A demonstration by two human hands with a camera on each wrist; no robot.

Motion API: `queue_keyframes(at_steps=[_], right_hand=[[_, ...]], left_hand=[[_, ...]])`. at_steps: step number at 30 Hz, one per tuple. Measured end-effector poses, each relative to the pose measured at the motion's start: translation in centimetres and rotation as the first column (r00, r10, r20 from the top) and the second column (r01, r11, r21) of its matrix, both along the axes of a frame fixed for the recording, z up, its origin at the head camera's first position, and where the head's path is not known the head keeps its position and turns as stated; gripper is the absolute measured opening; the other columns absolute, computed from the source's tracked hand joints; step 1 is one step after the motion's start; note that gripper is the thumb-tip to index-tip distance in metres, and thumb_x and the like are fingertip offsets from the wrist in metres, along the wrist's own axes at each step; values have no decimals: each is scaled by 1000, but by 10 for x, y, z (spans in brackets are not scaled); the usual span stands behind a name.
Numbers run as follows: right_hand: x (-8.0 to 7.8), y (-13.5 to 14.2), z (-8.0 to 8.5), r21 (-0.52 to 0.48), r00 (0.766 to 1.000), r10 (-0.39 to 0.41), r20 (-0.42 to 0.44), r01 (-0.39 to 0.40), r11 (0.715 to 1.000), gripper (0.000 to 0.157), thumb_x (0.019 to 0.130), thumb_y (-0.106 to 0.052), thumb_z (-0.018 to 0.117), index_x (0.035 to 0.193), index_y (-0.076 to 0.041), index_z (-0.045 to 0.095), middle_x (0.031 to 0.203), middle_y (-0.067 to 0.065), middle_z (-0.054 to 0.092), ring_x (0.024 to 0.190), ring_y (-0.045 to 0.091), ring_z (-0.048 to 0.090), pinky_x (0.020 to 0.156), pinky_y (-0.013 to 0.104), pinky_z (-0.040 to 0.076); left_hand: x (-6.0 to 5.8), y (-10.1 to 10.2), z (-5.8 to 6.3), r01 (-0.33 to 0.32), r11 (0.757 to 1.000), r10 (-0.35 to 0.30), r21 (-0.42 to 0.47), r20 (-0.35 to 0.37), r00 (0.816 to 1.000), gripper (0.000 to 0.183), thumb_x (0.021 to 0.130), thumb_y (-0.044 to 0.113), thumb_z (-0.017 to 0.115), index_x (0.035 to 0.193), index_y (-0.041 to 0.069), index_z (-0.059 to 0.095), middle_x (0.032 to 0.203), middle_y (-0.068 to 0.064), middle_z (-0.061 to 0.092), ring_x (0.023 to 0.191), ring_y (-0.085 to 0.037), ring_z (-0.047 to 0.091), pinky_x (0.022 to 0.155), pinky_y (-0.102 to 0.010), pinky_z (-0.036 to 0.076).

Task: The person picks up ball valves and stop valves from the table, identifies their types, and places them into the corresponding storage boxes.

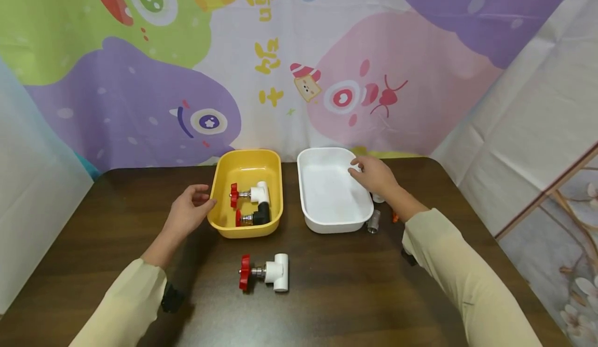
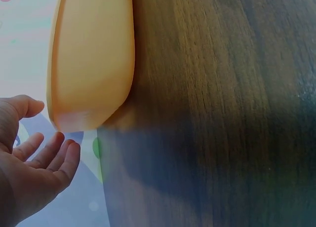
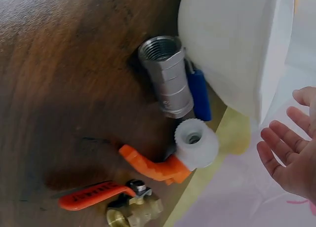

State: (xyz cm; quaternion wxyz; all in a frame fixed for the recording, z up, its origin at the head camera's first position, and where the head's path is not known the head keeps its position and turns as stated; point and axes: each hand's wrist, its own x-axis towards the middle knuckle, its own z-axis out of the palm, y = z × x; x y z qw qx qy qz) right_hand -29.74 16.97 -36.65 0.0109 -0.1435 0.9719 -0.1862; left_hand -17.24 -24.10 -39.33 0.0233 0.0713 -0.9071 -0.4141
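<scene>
Sitting closest on the table (image 1: 336, 284) is a red-wheeled white tee valve (image 1: 273, 272). Past it, the left hand (image 1: 186, 212), fingers pretty loose, hangs beside the yellow tray (image 1: 247, 169), two more valves (image 1: 259, 195) inside. Farther back, the right hand (image 1: 375, 176), just as relaxed, hovers by the white tray (image 1: 333, 186).

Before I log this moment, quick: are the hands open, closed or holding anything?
Left hand: open, holding nothing, near the yellow rounded-rectangular tray.
Right hand: open, holding nothing, near the white rounded-rectangular tray.
</scene>
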Motion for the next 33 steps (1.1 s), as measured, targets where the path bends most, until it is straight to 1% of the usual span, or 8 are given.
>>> queue_keyframes(at_steps=[4,7,11,17,21,25,28,33], right_hand=[[1,5,-3,-12,1000,-26,2,26,1000,41,93,-32,53,123,-5,59,102,12,60,87,24,55,74,39,46],[1,8,-6,-29,999,-48,13,48,998,43,92,-31,53,125,-4,57,105,12,61,91,25,56,77,40,47],[0,11,-10,-45,997,-68,47,71,996,46,92,-30,53,128,-3,52,113,16,61,102,29,58,86,45,47],[1,11,-16,-61,990,-97,101,104,993,49,93,-30,53,132,-2,46,112,18,61,97,30,60,81,42,49],[3,11,-19,-63,989,-105,100,111,992,51,93,-30,53,134,-1,44,110,18,61,93,29,60,78,40,49],[4,12,-23,-65,989,-110,96,117,991,52,92,-29,53,135,-1,43,108,18,61,92,28,59,77,39,48],[3,13,-26,-76,990,-111,88,118,990,51,92,-27,53,135,-1,43,107,18,60,91,29,57,77,40,47],[3,15,-31,-79,991,-105,77,111,991,50,93,-24,51,136,0,41,107,19,59,90,29,56,75,40,46]], left_hand=[[1,1,1,2,1000,-2,9,-5,1000,50,93,24,55,133,-2,41,122,-25,54,113,-38,52,94,-49,47],[2,0,1,1,1000,-1,13,-5,1000,51,93,26,55,133,-2,41,123,-25,53,113,-38,52,94,-49,47],[4,-1,1,-2,1000,2,17,-11,1000,53,93,29,54,134,-2,41,124,-25,53,113,-38,52,94,-49,47],[5,-1,1,-8,1000,9,30,-32,999,52,93,30,55,134,0,42,124,-23,53,114,-37,52,95,-49,47],[8,1,4,-9,999,11,36,-53,999,50,93,29,56,133,2,43,123,-22,54,112,-36,53,94,-49,48],[11,5,6,7,999,-4,38,-77,997,48,92,27,57,131,2,45,121,-21,55,109,-36,54,92,-50,48],[14,10,7,31,999,-26,44,-101,995,46,92,24,58,131,2,46,120,-21,55,107,-35,55,93,-49,48],[17,17,9,69,996,-62,55,-121,991,46,90,23,60,129,3,47,119,-21,56,107,-33,55,96,-48,46]])
